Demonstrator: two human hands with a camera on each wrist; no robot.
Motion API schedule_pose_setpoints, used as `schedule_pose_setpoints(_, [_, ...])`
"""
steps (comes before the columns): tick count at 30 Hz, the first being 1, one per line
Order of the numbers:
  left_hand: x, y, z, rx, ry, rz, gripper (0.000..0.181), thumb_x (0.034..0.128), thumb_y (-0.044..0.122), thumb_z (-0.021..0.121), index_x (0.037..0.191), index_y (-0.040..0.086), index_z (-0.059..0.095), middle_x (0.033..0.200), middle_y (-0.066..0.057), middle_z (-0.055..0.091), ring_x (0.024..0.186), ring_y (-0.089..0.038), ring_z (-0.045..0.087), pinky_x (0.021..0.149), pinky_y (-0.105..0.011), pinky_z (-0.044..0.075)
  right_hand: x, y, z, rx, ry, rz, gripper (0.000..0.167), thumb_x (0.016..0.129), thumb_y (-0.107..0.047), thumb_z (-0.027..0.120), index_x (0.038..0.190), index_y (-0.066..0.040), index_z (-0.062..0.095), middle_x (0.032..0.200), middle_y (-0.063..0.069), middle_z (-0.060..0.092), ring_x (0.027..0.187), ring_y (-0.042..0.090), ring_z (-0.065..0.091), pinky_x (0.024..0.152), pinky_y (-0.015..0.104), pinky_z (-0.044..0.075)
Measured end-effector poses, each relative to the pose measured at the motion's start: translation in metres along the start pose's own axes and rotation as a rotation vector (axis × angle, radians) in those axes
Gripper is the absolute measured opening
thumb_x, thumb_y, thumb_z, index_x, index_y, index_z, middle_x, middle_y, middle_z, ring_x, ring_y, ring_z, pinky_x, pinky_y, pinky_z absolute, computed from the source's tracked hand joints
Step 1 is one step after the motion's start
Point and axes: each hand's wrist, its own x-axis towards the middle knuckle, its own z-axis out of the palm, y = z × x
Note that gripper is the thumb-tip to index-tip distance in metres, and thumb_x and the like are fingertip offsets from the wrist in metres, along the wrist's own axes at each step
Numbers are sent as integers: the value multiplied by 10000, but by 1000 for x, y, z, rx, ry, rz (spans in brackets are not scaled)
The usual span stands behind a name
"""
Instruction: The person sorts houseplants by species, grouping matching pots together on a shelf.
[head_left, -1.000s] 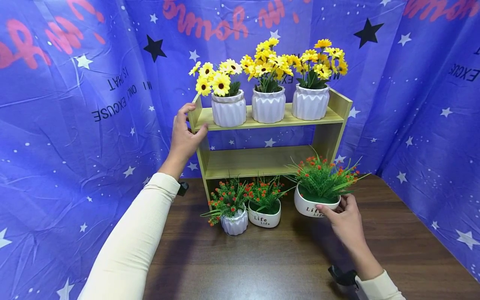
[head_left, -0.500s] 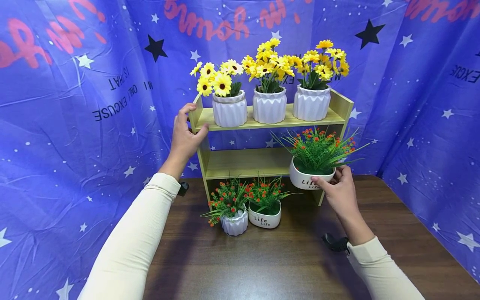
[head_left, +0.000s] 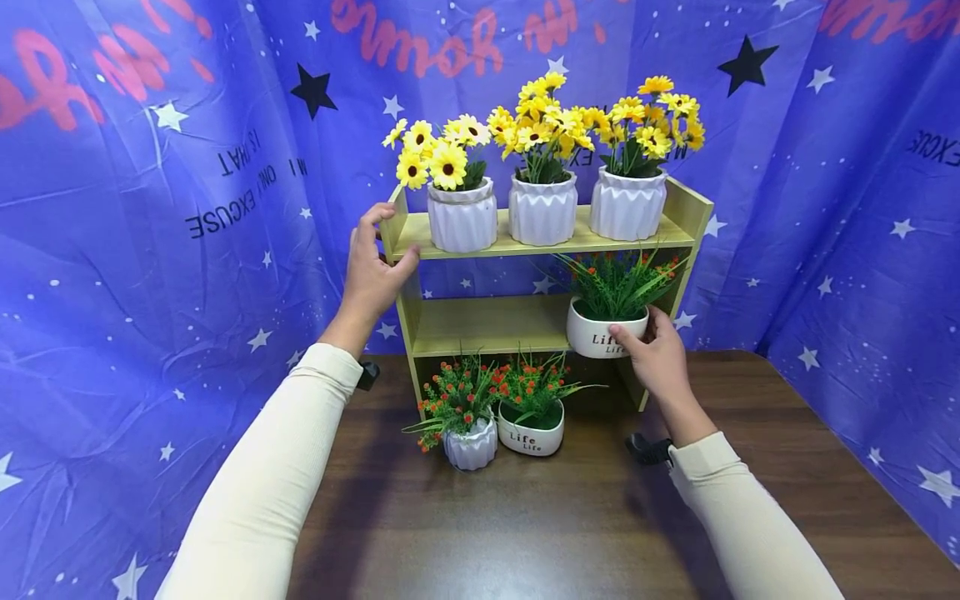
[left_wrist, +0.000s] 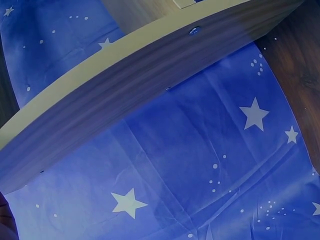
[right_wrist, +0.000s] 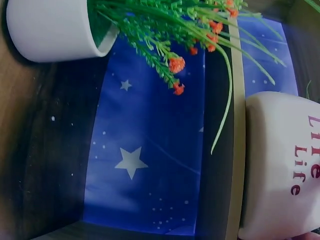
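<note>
My right hand (head_left: 662, 360) grips the right side of a white oval "Life" pot (head_left: 604, 335) of red-flowered greenery, its thumb on the front. That pot is at the right end of the middle shelf (head_left: 491, 325); in the right wrist view the pot (right_wrist: 280, 165) is beside the shelf's front edge (right_wrist: 238, 125). Whether its base bears on the shelf is unclear. My left hand (head_left: 371, 271) holds the upper left side of the wooden rack (head_left: 406, 308), thumb on the front edge. The left wrist view shows the rack's side panel (left_wrist: 125, 85).
On the top shelf (head_left: 525, 247) stand three white pots of yellow flowers (head_left: 542, 210). In front of the rack's bottom, a ribbed white pot (head_left: 471, 446) and another oval "Life" pot (head_left: 531, 432) hold red-flowered plants on the brown table (head_left: 480, 533). Blue star-patterned cloth (head_left: 150, 333) hangs around.
My right hand has raised the oval pot from low at the rack's right side and moved it left and inward to the middle shelf. My left hand has stayed on the rack.
</note>
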Motion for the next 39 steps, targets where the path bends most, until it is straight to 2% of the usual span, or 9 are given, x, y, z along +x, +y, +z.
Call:
schedule_pose_setpoints(5, [1,1,-1,7,5,7,526,847,117,728,1300,74,465,1425,-26,499,1090,-256,467,768,-338,457,9,-2,3,-57,-6,-21,756,922,-374,701,1468,36,375,1325,248,564,1184,320,538,975,437,431])
schedule_pose_setpoints(10, [2,1,-2,9,3,5,526,849,125,727,1302,81,462,1425,-13,497,1097,-253,470,760,-340,474,18,-5,4,-76,-29,-38,705,947,-321,679,1450,69,378,1290,279,567,1146,348,542,943,446,433])
schedule_pose_setpoints(18, [3,3,-1,4,-5,-1,526,853,125,725,1303,68,459,1430,-16,485,1103,-252,466,756,-363,494,35,-6,7,-35,-77,-13,681,973,-295,641,1483,41,339,1325,274,529,1191,353,508,986,460,410])
schedule_pose_setpoints(23, [2,3,-1,4,-4,-15,528,853,130,724,1307,71,462,1431,-6,485,1113,-250,463,779,-364,486,35,-6,12,-23,-53,13,718,980,-290,629,1538,-19,267,1381,260,497,1245,349,483,1032,476,389])
schedule_pose_setpoints(26, [1,2,0,-1,7,-14,529,844,123,727,1301,60,470,1426,-6,489,1099,-249,471,752,-357,489,25,-5,13,-31,13,26,768,972,-263,641,1560,-15,213,1481,251,416,1331,350,431,1084,469,365])
schedule_pose_setpoints(29, [1,1,0,0,15,0,532,833,116,735,1293,52,476,1425,-13,495,1093,-255,473,759,-348,475,8,-2,10,-16,122,14,703,957,-221,657,1517,24,308,1497,241,407,1356,347,419,1088,464,375])
schedule_pose_setpoints(33, [0,1,1,6,15,8,529,834,121,735,1292,69,475,1421,-19,503,1094,-260,465,790,-342,451,-22,6,8,20,256,-38,455,944,-183,661,1320,48,546,1287,207,595,1184,246,561,989,338,460])
schedule_pose_setpoints(37, [1,0,1,0,13,12,525,838,112,729,1293,72,470,1420,-29,502,1088,-248,460,781,-331,442,-49,17,11,25,286,-45,303,949,-163,641,1179,34,627,1097,156,660,967,106,586,833,197,442])
schedule_pose_setpoints(39, [1,-1,1,-2,13,14,523,839,102,727,1291,67,467,1421,-37,501,1088,-245,458,774,-319,438,-60,25,16,37,257,-14,288,957,-158,632,1170,36,628,1109,160,663,947,69,576,820,165,433])
